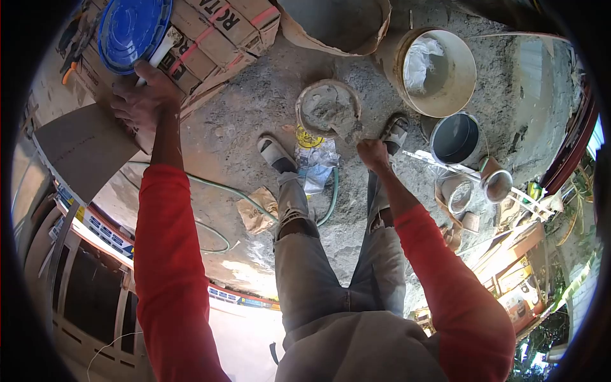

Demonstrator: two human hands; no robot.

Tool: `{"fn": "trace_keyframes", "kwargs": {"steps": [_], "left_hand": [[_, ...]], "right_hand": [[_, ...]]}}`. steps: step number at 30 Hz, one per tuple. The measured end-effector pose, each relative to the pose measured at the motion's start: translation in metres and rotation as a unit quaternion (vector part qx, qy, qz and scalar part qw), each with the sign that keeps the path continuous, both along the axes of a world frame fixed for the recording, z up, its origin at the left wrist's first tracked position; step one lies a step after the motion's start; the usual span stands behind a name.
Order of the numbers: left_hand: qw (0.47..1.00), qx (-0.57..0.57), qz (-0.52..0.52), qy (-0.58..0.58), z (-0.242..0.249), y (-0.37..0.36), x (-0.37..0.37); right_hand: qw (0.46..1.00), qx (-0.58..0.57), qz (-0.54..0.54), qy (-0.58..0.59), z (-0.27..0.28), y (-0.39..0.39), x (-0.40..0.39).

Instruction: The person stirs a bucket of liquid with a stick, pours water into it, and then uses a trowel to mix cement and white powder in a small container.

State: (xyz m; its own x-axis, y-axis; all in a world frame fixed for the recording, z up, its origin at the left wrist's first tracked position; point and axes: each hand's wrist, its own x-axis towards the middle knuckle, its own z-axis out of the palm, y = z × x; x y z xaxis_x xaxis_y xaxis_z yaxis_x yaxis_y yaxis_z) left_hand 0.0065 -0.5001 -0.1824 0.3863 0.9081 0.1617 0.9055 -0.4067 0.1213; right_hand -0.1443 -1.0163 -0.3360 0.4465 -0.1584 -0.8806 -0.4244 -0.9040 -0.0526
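Observation:
My left hand (145,99) is at the upper left with curled fingers, closed at the edge of a grey tile (86,153); part of the grip is hidden. A whitish stick-like handle (164,48) passes by its thumb, over the cardboard boxes. My right hand (373,155) is in a fist around a trowel's handle, which is mostly hidden. The trowel's mortar-smeared blade (349,131) rests at the near right rim of a round basin (299,109). Wet grey mortar (328,105) lies in that basin, between and ahead of my feet.
Cardboard boxes (219,48) carry a blue lid (133,32). A large bucket (468,83) holds a white bag; a dark-filled bucket (455,137) and smaller pails (496,184) stand at right. A green hose (226,188) and crumpled paper (258,209) lie on the rough floor.

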Motion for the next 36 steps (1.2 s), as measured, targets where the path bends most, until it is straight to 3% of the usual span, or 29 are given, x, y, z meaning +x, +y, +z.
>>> {"fn": "trace_keyframes", "kwargs": {"steps": [5, 8, 14, 17, 20, 23, 29, 36], "left_hand": [[1.0, -0.003, -0.003, -0.018, -0.001, 0.0, 0.001], [1.0, -0.004, -0.003, -0.011, -0.001, 0.001, 0.0], [1.0, 0.002, -0.004, -0.017, -0.001, -0.001, 0.001], [1.0, 0.015, -0.007, -0.02, -0.005, 0.002, -0.001], [0.999, 0.036, -0.025, -0.032, -0.004, 0.001, 0.0], [0.998, 0.039, -0.035, -0.046, -0.005, 0.001, 0.0], [0.998, 0.051, -0.037, -0.024, -0.009, 0.004, -0.004], [0.999, 0.037, -0.032, -0.01, -0.002, 0.003, -0.002]], "right_hand": [[0.997, -0.038, -0.06, 0.035, -0.004, 0.034, 0.003], [0.996, -0.073, -0.049, -0.023, -0.013, 0.04, -0.01], [0.997, -0.034, 0.072, -0.021, 0.04, 0.055, 0.003], [0.992, -0.013, 0.062, -0.112, 0.039, 0.06, 0.01], [0.975, 0.012, 0.135, -0.174, 0.003, 0.061, 0.011], [0.939, 0.037, 0.307, -0.149, -0.024, 0.053, -0.001], [0.96, 0.033, 0.209, -0.183, 0.044, 0.037, 0.007], [0.918, 0.129, 0.038, -0.373, 0.214, 0.038, 0.083]]}}
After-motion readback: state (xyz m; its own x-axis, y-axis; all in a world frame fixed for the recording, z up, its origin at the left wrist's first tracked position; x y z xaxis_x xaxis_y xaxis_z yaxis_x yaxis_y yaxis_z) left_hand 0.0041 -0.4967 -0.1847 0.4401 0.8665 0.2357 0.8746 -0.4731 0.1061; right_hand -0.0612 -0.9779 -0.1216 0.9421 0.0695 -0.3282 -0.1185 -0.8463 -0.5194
